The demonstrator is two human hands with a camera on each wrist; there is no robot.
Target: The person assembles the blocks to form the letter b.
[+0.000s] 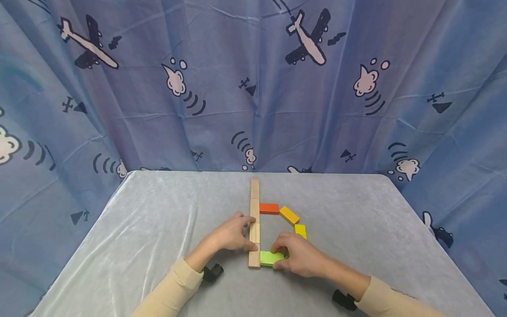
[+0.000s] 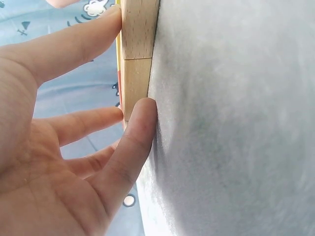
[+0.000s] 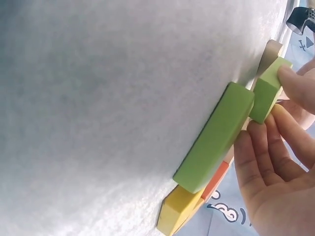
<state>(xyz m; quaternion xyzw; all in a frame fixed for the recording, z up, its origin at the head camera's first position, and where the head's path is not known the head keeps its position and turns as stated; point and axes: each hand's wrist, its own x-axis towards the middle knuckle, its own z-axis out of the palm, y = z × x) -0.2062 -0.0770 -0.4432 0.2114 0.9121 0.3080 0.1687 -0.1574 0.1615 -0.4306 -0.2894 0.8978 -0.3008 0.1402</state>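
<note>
A straight line of plain wooden blocks (image 1: 255, 211) runs away from me on the table. My left hand (image 1: 231, 233) touches the line from its left side, thumb at the near end and fingers farther up, fairly straight in the left wrist view. At the near end, my right hand (image 1: 301, 255) pinches a light green block (image 1: 267, 258) between thumb and fingers, its end against the wood. Another green block (image 3: 214, 142) shows in the right wrist view beside it; in the head view the right hand covers that one. A yellow block (image 1: 300, 231) partly shows above the right hand.
An orange-red block (image 1: 269, 208) meets the wooden line farther up, and an orange-yellow block (image 1: 289, 215) slants from it, making a curve to the right. A grey cloth covers the table (image 1: 158, 211). Behind hangs a blue curtain (image 1: 222, 88) printed with planes.
</note>
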